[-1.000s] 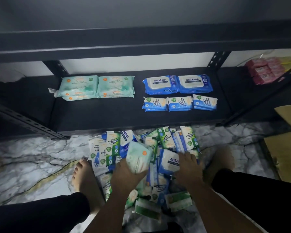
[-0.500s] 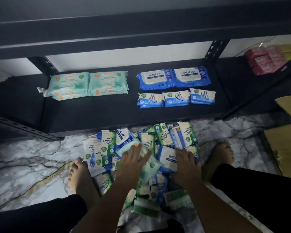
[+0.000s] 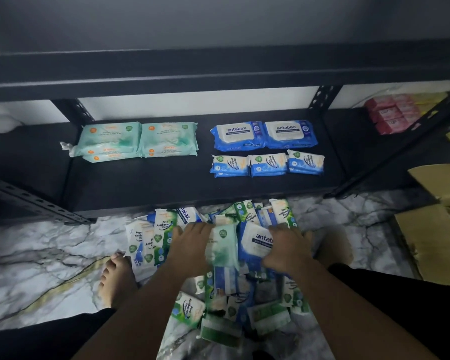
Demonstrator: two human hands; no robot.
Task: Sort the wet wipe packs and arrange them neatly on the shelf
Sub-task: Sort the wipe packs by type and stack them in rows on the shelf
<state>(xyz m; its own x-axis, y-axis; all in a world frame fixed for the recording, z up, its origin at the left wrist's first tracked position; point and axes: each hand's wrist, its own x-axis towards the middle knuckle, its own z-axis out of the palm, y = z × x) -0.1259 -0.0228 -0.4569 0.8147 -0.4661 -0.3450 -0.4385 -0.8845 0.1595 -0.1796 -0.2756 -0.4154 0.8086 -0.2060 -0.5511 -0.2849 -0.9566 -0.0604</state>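
Left hand [image 3: 190, 245] and right hand [image 3: 287, 249] rest, grip seemingly spread, on glossy pillowy packs [image 3: 255, 240].

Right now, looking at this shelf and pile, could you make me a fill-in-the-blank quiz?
1. The row of small blue-and-white packs is ___ wide.
2. The blue antabax packs on the shelf lie ___ that row.
3. The mint green packs sit ___ of the blue ones.
4. The unsorted pile lies on the marble ___.
Missing words: three, behind, left, floor.
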